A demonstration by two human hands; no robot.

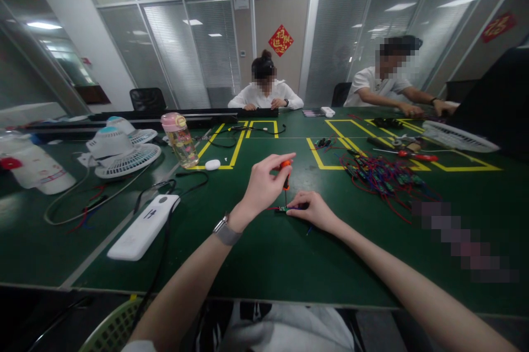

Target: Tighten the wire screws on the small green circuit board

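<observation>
Head view: left hand (260, 187) curled closed around orange-handled screwdriver (285, 173), upright, tip down on small green board (283, 209). Right hand (314, 210) lies fingers-down, pinning that board to green table (264, 253). Wire pile (380, 176) right of board; white power bank (144, 226) well left.

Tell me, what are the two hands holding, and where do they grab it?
The left hand grips a small screwdriver by its orange handle, held upright. The right hand pins a tiny green circuit board flat on the table with its fingertips.
</observation>
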